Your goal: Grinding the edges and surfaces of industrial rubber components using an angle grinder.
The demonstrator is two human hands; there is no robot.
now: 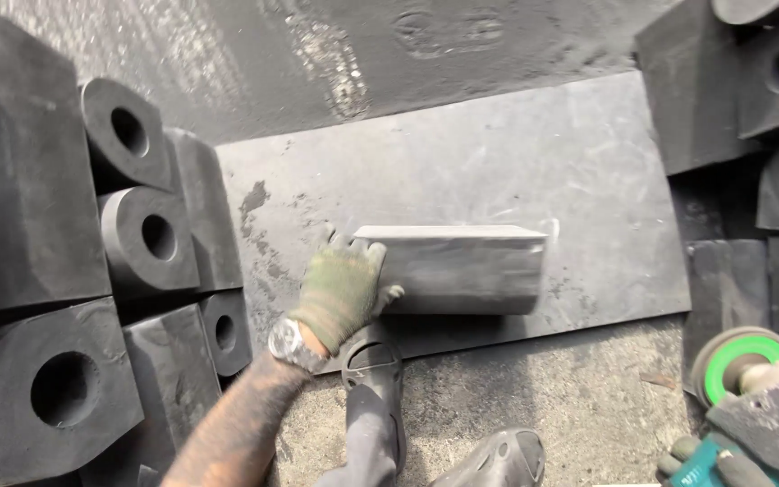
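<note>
Matt black rubber block (451, 271) lies on a dusty, scuffed rubber sheet (498, 153).

Rough concrete floor (579, 397) under bright daylight.
</note>
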